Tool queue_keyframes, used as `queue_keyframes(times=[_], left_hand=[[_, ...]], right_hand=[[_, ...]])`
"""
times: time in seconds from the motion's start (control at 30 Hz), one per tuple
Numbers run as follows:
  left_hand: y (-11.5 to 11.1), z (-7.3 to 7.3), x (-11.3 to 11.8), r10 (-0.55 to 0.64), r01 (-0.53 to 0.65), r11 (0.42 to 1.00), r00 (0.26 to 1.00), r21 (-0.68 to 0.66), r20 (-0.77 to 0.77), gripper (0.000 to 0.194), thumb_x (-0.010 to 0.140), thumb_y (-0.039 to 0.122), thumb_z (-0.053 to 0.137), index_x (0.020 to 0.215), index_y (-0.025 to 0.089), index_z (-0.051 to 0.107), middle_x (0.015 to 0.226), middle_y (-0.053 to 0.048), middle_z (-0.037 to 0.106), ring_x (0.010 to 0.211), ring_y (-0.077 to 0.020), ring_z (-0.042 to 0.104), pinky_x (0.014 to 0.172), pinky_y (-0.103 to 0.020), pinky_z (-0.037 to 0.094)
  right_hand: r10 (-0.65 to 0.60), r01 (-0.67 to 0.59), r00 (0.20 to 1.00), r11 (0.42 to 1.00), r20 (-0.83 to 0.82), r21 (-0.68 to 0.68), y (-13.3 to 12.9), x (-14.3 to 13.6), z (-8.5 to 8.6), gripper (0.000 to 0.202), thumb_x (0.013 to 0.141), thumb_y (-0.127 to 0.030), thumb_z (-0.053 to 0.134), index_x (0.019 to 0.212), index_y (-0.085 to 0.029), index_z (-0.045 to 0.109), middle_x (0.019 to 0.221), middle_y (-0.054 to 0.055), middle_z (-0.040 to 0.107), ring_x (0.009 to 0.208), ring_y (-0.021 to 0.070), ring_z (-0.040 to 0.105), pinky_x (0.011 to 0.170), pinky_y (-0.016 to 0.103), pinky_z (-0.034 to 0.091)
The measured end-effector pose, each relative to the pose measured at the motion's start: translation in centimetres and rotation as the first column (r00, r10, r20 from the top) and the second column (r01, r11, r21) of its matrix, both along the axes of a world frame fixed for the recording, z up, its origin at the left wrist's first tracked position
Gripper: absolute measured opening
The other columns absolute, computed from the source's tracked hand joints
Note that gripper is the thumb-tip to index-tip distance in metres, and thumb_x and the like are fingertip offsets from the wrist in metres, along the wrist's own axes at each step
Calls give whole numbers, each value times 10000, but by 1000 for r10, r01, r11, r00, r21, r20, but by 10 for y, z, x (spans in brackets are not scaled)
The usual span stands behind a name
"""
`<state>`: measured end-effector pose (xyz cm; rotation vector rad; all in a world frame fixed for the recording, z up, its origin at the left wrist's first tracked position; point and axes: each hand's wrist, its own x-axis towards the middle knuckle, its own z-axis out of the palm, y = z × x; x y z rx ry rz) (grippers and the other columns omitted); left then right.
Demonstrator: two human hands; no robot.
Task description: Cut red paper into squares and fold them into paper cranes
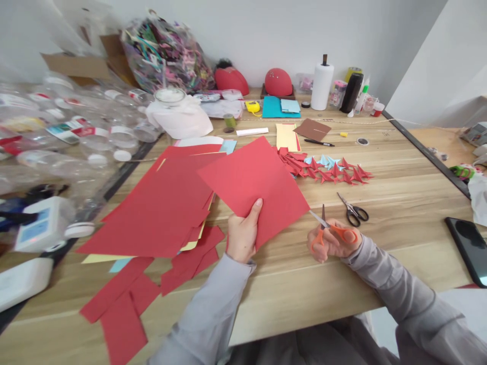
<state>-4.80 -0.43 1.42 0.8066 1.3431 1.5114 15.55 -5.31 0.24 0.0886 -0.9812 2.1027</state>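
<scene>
My left hand (243,230) grips the lower edge of a square red paper sheet (262,182), thumb on top, the sheet raised over the table. To its right my right hand (333,241) holds scissors with orange handles (348,234). Their blades are apart, and one tip lies close to the sheet's right corner. Large red sheets (152,203) lie stacked to the left, with yellow and blue edges showing beneath. Smaller red pieces (124,319) are scattered in front of that stack. Behind the scissors rests a black-handled pair (353,213).
Folded red paper stars (335,172) lie behind the held sheet, near a black pen (319,143) and brown paper (312,130). Plastic bottles (95,139) crowd the left side. A phone (467,248) is at the right edge. A white bottle (322,86) stands at the back.
</scene>
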Motion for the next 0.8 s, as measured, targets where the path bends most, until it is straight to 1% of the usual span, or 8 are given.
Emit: queue_keyframes(times=[0.2,0.43,0.8], left_hand=[[-2,3,2,9,-9,1000,1000,-21,-17,428,643,393,784,952,108,706,1036,-120,733,999,-249,674,899,-368,547],[2,-2,0,19,-19,1000,999,1,-37,419,660,389,778,971,118,705,1063,-122,727,1007,-244,676,929,-377,536],[3,-5,-3,19,-19,1000,1000,10,-23,463,663,395,792,1017,114,694,1058,-126,729,966,-243,688,940,-394,534]], right_hand=[[-5,5,1000,1000,-2,2,1,0,-2,425,806,-505,660,624,-170,472,765,82,617,687,174,596,575,272,434],[8,-8,1000,1000,-7,17,1,1,-2,431,799,-521,660,618,-175,476,760,84,615,680,180,596,560,275,431],[6,-6,1000,1000,-3,-5,2,1,-3,436,793,-517,669,620,-170,471,772,69,602,672,168,592,568,272,436]])
